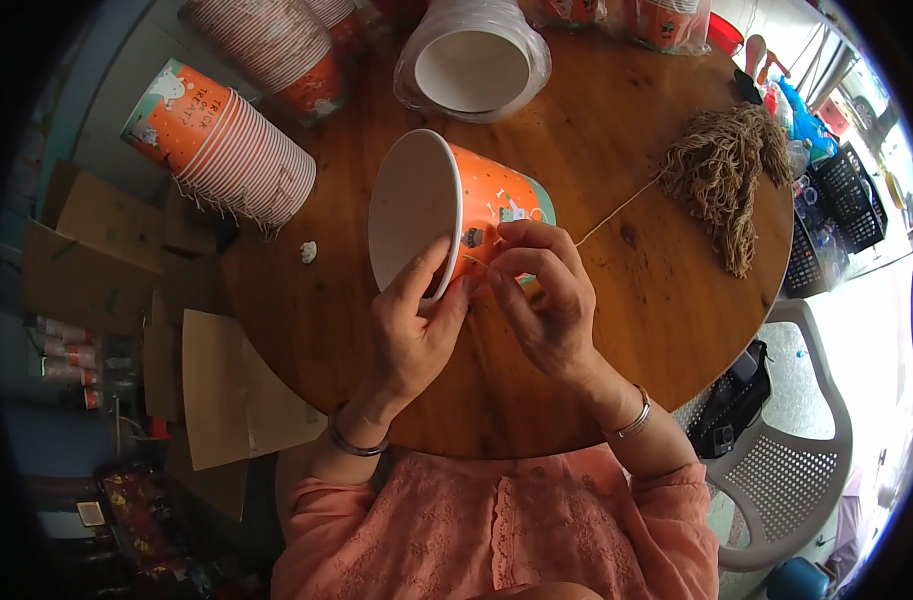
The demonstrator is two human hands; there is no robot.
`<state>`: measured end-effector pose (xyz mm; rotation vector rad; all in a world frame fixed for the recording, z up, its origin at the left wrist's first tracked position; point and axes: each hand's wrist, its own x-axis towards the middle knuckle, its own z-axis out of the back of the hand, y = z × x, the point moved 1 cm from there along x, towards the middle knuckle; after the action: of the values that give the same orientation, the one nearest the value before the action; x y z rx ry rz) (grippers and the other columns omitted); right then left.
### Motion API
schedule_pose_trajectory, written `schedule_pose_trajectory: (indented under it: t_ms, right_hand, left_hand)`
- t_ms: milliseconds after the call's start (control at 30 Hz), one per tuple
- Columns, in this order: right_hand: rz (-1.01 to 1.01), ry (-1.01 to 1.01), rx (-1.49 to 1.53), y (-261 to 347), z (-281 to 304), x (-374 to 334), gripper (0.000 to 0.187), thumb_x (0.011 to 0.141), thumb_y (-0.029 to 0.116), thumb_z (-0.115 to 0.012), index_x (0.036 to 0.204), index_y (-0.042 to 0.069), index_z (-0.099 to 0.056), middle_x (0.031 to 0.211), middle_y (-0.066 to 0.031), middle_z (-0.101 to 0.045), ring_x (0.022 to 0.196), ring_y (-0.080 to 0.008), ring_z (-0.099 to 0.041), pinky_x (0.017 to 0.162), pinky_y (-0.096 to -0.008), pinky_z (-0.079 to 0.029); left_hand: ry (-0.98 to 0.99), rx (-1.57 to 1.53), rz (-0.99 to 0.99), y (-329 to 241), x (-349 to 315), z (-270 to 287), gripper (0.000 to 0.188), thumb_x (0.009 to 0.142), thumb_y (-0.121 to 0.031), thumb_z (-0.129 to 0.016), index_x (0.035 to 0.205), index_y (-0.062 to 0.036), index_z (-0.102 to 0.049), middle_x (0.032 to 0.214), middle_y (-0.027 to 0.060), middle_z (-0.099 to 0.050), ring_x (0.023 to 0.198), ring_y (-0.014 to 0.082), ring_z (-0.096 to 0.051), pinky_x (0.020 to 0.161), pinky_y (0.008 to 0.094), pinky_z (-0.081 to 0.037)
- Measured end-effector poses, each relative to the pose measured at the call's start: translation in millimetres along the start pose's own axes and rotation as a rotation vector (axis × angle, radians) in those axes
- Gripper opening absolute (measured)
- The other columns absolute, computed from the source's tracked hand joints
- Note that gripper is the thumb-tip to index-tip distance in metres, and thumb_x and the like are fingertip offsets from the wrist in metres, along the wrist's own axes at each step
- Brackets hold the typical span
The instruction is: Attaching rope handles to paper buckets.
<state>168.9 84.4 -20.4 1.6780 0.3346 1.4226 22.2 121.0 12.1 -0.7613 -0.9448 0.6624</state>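
Note:
An orange paper bucket (492, 185) with a white rim and a printed pattern lies tilted over the middle of the round table, its open mouth to the left. My left hand (414, 330) grips its near rim, fingers inside and thumb on the outer wall. Against that wall my right hand (549, 305) is closed, thumb and fingertips pinching a thin piece of twine (474, 261). A strand of twine (617, 211) runs from behind my right hand to a tangled brown twine bundle (725, 165) at the right. The fingertips partly hide the twine's end.
Stacked orange paper buckets (242, 150) lie at the left, with twine ends hanging from them. White buckets in plastic wrap (474, 70) stand at the back. A small white lump (308, 252) sits on the wooden table (617, 330). Cardboard boxes (242, 385) and a plastic chair (792, 440) flank it.

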Motion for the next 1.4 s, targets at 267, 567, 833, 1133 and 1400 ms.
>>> schedule_pose_trajectory:
  t_ms: [267,567,833,1133,1400]
  right_hand:
    - [0.021,-0.005,-0.047,0,-1,-2,0.018,0.075,-0.002,-0.072,0.090,0.004,-0.064,0.108,-0.0124,-0.057,0.096,-0.0248,-0.059,0.074,-0.0328,-0.053]
    - [0.039,-0.008,-0.030,2,-1,0,0.018,0.075,-0.002,-0.072,0.089,0.003,-0.062,0.104,-0.0116,-0.059,0.092,-0.0256,-0.060,0.075,-0.0341,-0.051]
    - [-0.031,0.011,-0.007,2,1,1,0.015,0.077,-0.002,-0.070,0.089,0.002,-0.062,0.099,-0.0105,-0.061,0.089,-0.0248,-0.061,0.074,-0.0334,-0.050]
    - [-0.378,-0.004,0.392,-16,1,-3,0.003,0.089,0.002,-0.062,0.090,-0.001,-0.061,0.091,-0.0068,-0.064,0.079,-0.0118,-0.062,0.069,-0.0270,-0.051]
    - [-0.582,0.048,0.600,-11,6,0,0.010,0.094,0.011,-0.062,0.094,0.002,-0.063,0.079,0.0013,-0.064,0.068,-0.0051,-0.059,0.059,-0.0205,-0.048]
  left_hand:
    - [-0.015,0.183,-0.206,4,2,-5,0.041,0.082,0.009,-0.063,0.122,0.0010,-0.058,0.099,0.0148,-0.066,0.087,0.0251,-0.067,0.073,0.0324,-0.053]
    - [-0.032,0.174,-0.146,3,5,-3,0.035,0.082,0.009,-0.059,0.117,0.0022,-0.059,0.098,0.0146,-0.065,0.086,0.0253,-0.066,0.073,0.0324,-0.053]
    - [-0.022,0.182,-0.119,7,3,-4,0.032,0.082,0.009,-0.059,0.114,0.0037,-0.059,0.097,0.0149,-0.065,0.086,0.0257,-0.066,0.072,0.0327,-0.054]
    - [-0.034,0.175,-0.104,2,5,-4,0.026,0.086,0.004,-0.060,0.112,0.0043,-0.060,0.096,0.0159,-0.065,0.084,0.0252,-0.067,0.070,0.0332,-0.054]
    - [-0.017,0.329,-0.206,3,12,5,0.028,0.083,0.004,-0.062,0.111,0.0028,-0.061,0.090,0.0143,-0.065,0.078,0.0275,-0.065,0.065,0.0346,-0.053]
